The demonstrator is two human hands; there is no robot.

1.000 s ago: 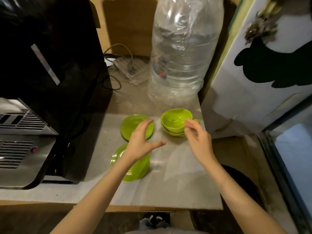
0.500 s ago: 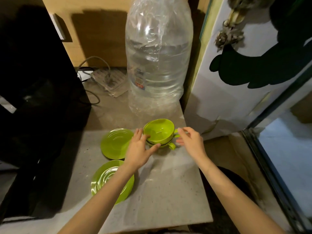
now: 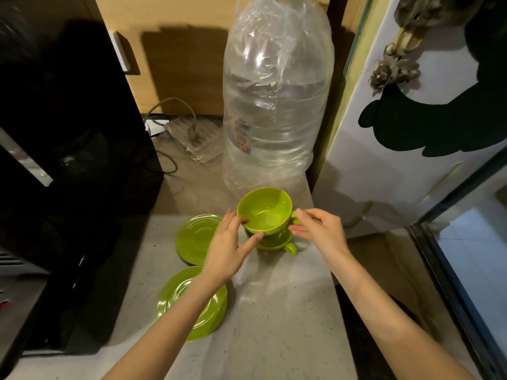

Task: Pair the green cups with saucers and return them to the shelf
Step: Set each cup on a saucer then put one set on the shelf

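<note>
Two green cups stand stacked on the grey counter (image 3: 288, 311), in front of the big bottle. The upper cup (image 3: 264, 209) is raised and tilted out of the lower cup (image 3: 278, 242), whose handle points right. My right hand (image 3: 319, 234) pinches the upper cup's handle. My left hand (image 3: 226, 250) is against the stack's left side, with its thumb on the lower cup's rim and its fingertips touching the upper cup. Two green saucers lie bare to the left: a far saucer (image 3: 194, 238) and a near saucer (image 3: 189, 303), which my left forearm partly covers.
A large clear water bottle (image 3: 277, 105) stands right behind the cups. A black appliance (image 3: 68, 160) fills the left side. Cables and a power strip (image 3: 189, 133) lie at the back. A white cabinet door (image 3: 397, 165) bounds the right; the counter edge drops beside it.
My two hands have closed in on the stacked cups. The upper cup has lifted and tilted out of the lower one. The saucers have stayed put.
</note>
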